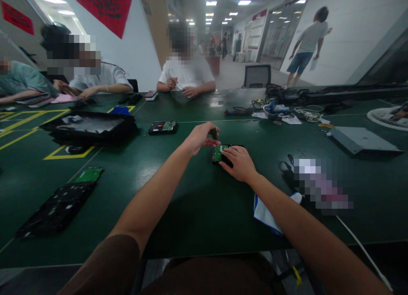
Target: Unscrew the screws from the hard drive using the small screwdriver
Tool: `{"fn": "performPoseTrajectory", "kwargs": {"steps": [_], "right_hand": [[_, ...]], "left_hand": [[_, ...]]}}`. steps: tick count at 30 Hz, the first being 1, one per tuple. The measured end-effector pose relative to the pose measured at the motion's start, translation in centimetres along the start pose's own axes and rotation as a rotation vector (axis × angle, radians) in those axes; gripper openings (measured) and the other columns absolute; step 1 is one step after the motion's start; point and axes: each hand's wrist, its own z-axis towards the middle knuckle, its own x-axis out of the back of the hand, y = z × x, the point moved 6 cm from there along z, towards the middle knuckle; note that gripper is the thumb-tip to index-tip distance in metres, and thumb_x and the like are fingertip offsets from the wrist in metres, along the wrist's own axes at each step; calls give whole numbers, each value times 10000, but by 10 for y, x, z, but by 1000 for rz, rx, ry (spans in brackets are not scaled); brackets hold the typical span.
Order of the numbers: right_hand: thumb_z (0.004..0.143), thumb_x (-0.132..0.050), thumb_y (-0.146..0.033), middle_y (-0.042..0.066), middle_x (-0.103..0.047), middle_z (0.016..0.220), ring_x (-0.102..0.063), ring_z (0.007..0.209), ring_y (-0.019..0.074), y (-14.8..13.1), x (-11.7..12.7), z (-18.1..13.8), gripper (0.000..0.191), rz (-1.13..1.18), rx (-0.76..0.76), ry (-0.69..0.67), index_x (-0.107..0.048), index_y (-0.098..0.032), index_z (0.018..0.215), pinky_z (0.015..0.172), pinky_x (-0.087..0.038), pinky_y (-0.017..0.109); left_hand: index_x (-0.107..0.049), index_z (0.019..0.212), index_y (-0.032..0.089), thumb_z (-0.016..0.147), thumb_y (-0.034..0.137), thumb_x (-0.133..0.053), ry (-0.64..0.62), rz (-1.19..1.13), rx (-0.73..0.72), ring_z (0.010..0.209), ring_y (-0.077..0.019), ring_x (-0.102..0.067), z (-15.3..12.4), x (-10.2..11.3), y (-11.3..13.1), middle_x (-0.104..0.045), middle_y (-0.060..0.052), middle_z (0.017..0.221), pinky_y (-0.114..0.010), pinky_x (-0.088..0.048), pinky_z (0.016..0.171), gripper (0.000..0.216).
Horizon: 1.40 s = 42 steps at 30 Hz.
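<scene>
A hard drive (218,154) with a green circuit board facing up lies on the green table in front of me. My right hand (238,162) rests over its right part, fingers curved across the board and edge, gripping it and covering much of it. At the drive's far left corner is my left hand (204,138), its fingers bent toward the thumb in a pinch. What those fingers hold, if anything, is too small or too hidden to make out.
Another hard drive (163,127) lies further back. On the left are a black tray (92,123) and a row of drives (60,201). To the right sit a cloth (269,214), a grey metal box (365,140) and tangled cables (276,109). Several people sit across the table.
</scene>
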Motion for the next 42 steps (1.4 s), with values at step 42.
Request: {"fn": "performPoseTrajectory", "kwargs": {"steps": [42], "right_hand": [[1021,-562,-526,106,-680,1394,-535,1320,349,0,0,0,467,4,-8,-7,-685,-231,1361,1156,-373,578]], "left_hand": [[-680,989,151,959,441,-487,7,190,-164,542,-138,-701,8,-1,-4,-731,-105,1041,-231,-438,438,350]]}}
